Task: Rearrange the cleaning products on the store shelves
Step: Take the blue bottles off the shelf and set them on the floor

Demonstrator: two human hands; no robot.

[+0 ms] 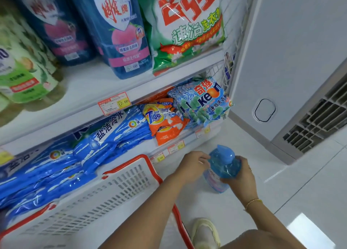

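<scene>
A blue-topped clear bottle [223, 164] stands on the white floor below the shelves. My right hand [241, 175] grips its upper body from the right. My left hand [193, 164] touches the bottle's left side with curled fingers. On the lower shelf lie several blue detergent bags [97, 141], orange Tide bags [163, 122] and a blue Keon bag [204, 100]. The upper shelf holds dark blue bottles [120, 32], a green and white washing powder bag [187, 27] and green bottles [22, 70].
A white shopping basket with red rim [105, 198] sits at my left, against the lower shelf. A white cabinet with a vent grille [309, 121] stands at the right. My shoe [205, 231] rests on the tiled floor.
</scene>
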